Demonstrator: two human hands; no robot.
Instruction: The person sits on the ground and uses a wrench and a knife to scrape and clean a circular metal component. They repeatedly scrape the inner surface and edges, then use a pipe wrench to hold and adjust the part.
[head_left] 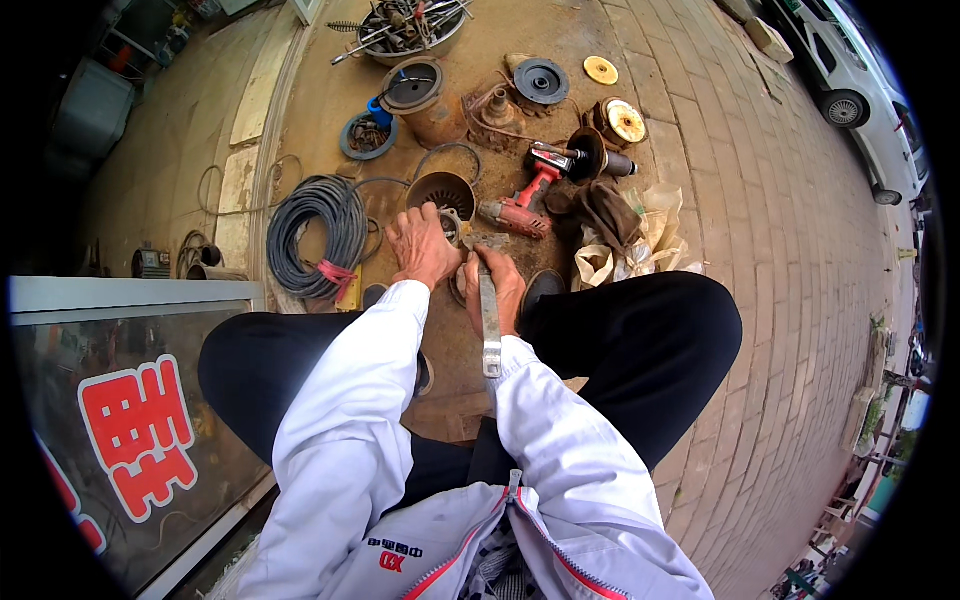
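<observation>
Steel wrench (489, 322) in the right-hand grip (506, 287), between the person's parted knees, its handle end pointing back along the white sleeve (565, 420). Brick paving (760, 250) spreads over the right side, with a white car (858, 68) at its far upper edge. A glass panel (250, 460) with red lettering stands at lower left. A coil of dark cable (318, 225), tied with pink string (336, 271), lies left of the hands. At the top sits a basin (436, 48) heaped with metal tools, and below it stands a rusty pot-shaped casing (436, 122). A red cordless power tool (517, 216) lies beyond the right hand, and a brown bowl-shaped housing (443, 183) just beyond both. That right-hand grip is wrapped around the wrench near its head; the left-hand grip (423, 248) is bent downward close beside it, and I cannot tell whether it is closed on anything. Farther off lie a dark flanged disc (542, 80) and a smaller yellow disc (601, 70).
</observation>
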